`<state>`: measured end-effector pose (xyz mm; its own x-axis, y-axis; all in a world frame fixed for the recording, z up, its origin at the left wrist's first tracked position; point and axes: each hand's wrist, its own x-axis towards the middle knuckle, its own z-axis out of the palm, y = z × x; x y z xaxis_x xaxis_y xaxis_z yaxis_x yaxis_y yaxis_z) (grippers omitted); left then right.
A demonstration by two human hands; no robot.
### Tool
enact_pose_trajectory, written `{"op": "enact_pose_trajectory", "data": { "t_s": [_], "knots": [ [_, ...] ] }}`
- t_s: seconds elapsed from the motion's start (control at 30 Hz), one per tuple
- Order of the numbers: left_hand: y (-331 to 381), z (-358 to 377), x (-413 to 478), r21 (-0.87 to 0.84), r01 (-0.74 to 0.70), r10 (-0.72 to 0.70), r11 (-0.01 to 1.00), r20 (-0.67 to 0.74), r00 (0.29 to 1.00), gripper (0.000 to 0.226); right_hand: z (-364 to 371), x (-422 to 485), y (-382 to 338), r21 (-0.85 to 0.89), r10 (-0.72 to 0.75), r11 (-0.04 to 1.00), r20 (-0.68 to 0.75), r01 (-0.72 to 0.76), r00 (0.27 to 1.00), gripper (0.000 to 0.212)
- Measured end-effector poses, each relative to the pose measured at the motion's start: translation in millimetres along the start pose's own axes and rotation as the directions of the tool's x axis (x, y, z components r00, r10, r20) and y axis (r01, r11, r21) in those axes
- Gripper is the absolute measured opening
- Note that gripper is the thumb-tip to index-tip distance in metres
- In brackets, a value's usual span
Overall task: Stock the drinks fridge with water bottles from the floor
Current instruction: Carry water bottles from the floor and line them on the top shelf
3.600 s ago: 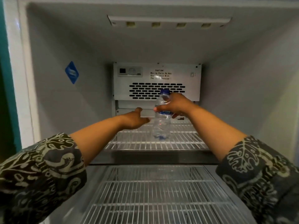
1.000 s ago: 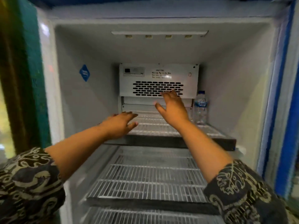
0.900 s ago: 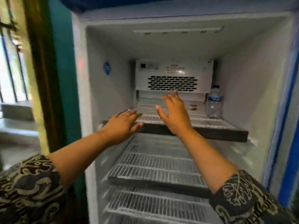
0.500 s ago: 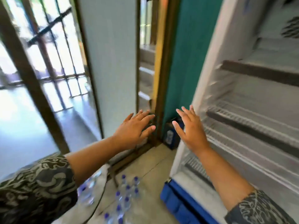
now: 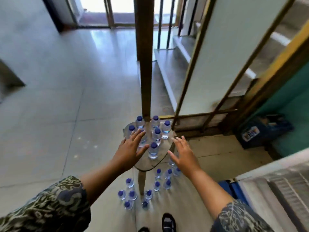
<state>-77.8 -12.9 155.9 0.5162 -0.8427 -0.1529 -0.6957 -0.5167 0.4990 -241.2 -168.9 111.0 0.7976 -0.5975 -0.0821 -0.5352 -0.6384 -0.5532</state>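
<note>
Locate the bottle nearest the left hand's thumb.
Head view, centre: that bottle stands on the small stool, at its front, between the left hand and right hand.

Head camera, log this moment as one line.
left hand: open, empty, over stool bottles | right hand: open, empty | floor bottles: untouched

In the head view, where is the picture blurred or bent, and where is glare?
Head view: glare whitens the doorway and reflects on the floor; wide-angle distortion leans the post and frames; the fridge at the right edge is smeared; the bottles and both open hands, left hand and right hand, are fairly sharp.
</note>
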Motion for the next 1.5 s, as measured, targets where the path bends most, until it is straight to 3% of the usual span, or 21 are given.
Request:
{"op": "enact_pose_trajectory", "data": {
  "t_s": [0.17, 0.3, 0.4, 0.5, 0.67, 0.83, 1.13, 1.27, 1.4, 1.5],
  "knots": [
    [-47, 37, 20, -0.116, 0.203, -0.206, 0.972, -0.013, 0.978, 0.063, 68, 65, 10, 0.13, 0.113, 0.981, 0.237, -0.147, 0.965, 0.067],
    [-71, 70, 51, -0.29, 0.295, -0.318, 0.91, -0.035, 0.947, 0.063, 117, 109, 26, 0.189, 0.193, 0.947, 0.308, -0.258, 0.932, 0.079],
    [-84, 93, 85, -0.393, 0.327, -0.363, 0.859, -0.019, 0.931, 0.065, 147, 123, 40, 0.239, 0.191, 0.93, 0.331, -0.278, 0.924, 0.08],
    [-93, 110, 123, -0.46, 0.342, -0.387, 0.819, -0.005, 0.922, 0.07, 165, 124, 54, 0.273, 0.167, 0.929, 0.297, -0.251, 0.94, 0.065],
    [-106, 142, 173, -0.485, 0.385, -0.421, 0.785, 0.038, 0.906, 0.077, 176, 123, 77, 0.381, 0.115, 0.899, 0.268, -0.215, 0.957, 0.055],
    [-115, 168, 178, -0.551, 0.35, -0.46, 0.758, -0.07, 0.885, 0.058, 176, 117, 85, 0.474, 0.14, 0.846, 0.242, -0.243, 0.96, 0.054],
    [-100, 155, 132, -0.702, 0.245, -0.43, 0.668, -0.096, 0.898, 0.039, 155, 94, 79, 0.53, 0.143, 0.816, 0.199, -0.229, 0.97, 0.054],
    [-74, 100, 101, -0.698, 0.172, -0.286, 0.695, -0.048, 0.957, 0.041, 101, 58, 64, 0.593, 0.135, 0.783, 0.134, -0.189, 0.982, 0.056],
    [-21, 25, 76, -0.683, 0.069, -0.074, 0.727, 0.022, 0.997, 0.057, 10, 14, 39, 0.653, 0.174, 0.751, -0.05, -0.099, 0.984, 0.054],
    [34, -26, 62, -0.704, -0.002, 0.088, 0.71, 0.086, 0.992, 0.048, -62, -23, 25, 0.672, 0.204, 0.74, -0.178, -0.033, 0.963, 0.057]
  ]
}}
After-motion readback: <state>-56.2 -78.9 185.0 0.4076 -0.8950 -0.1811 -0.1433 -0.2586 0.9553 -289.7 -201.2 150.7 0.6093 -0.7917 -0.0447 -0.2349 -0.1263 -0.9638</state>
